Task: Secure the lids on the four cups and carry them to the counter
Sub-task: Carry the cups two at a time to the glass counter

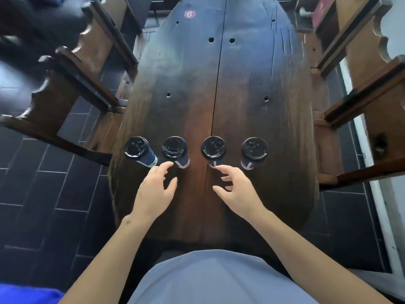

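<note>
Lids (174, 148) sit on all four cups (247, 165) just beyond both hands' spread, empty fingers (167, 165); pressing and carrying remain.

Four lidded cups (175, 150) stand in a row across the desk (219, 84), gaps between them. Beyond the row the desk lies bare; benches (72, 88) flank both sides

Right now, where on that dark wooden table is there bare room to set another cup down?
Beyond the row of four black-lidded blue paper cups, the dark wooden table lies bare up to the red sticker. Crowded: the near strip, where left hand and right hand reach.
</note>
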`<state>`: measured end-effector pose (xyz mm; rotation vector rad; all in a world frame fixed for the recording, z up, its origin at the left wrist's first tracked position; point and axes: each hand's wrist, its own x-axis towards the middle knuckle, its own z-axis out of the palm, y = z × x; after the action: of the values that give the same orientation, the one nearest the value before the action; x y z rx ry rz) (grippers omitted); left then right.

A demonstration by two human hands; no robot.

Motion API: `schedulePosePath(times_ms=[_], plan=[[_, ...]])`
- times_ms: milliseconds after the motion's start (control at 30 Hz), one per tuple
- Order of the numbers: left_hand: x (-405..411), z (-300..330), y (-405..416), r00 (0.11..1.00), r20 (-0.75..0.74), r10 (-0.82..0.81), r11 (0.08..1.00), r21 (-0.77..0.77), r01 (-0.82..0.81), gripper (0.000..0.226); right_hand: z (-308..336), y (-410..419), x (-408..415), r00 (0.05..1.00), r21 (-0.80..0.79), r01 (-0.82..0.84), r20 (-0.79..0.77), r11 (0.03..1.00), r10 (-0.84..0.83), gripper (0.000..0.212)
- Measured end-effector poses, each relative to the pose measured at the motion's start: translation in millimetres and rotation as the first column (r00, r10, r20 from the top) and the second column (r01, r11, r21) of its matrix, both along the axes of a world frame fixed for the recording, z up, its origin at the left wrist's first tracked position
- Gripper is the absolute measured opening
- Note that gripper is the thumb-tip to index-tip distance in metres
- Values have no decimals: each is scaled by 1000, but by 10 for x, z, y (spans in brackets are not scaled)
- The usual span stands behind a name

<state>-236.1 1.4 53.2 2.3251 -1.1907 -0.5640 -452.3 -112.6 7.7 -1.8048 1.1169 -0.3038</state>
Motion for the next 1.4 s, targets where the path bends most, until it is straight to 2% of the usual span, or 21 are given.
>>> schedulePosePath(times_ms=[133,233,467,633,733,900,1167,1300,1400], plan=[[618,-92,265,995,-53,79,997,-11,-80,54,-86,296,508,998,-18,53,-13,998,-54,54],[1053,-189,470,984,-143,108,994,-9,-110,58,-158,490,896,986,-17,164,-24,986,-164,53],[1659,-387,613,965,-256,48,999,31,-42,66,-187,701,1381,964,-36,254,-69,966,-256,53],[1875,-546,391,974,-228,-4,994,102,28,80,-146,546,1567,965,-59,216,-137,975,-222,54],[1927,-582,198,973,-229,-6,988,148,41,77,-179,352,1680,968,-82,151,-188,985,-164,57],[2024,-674,-41,975,-199,-103,972,186,141,64,-349,108,1827,968,-55,113,-221,992,-122,55],[2212,-886,-317,947,-273,-172,982,32,187,56,-453,-133,1964,976,-25,111,-186,994,-113,55],[2261,-947,-484,944,-282,-169,983,14,181,61,-520,-288,2074,983,-17,125,-130,992,-126,59],[2289,-1011,-611,940,-297,-167,981,43,188,68,-614,-415,2158,981,-43,117,-153,992,-122,63]])
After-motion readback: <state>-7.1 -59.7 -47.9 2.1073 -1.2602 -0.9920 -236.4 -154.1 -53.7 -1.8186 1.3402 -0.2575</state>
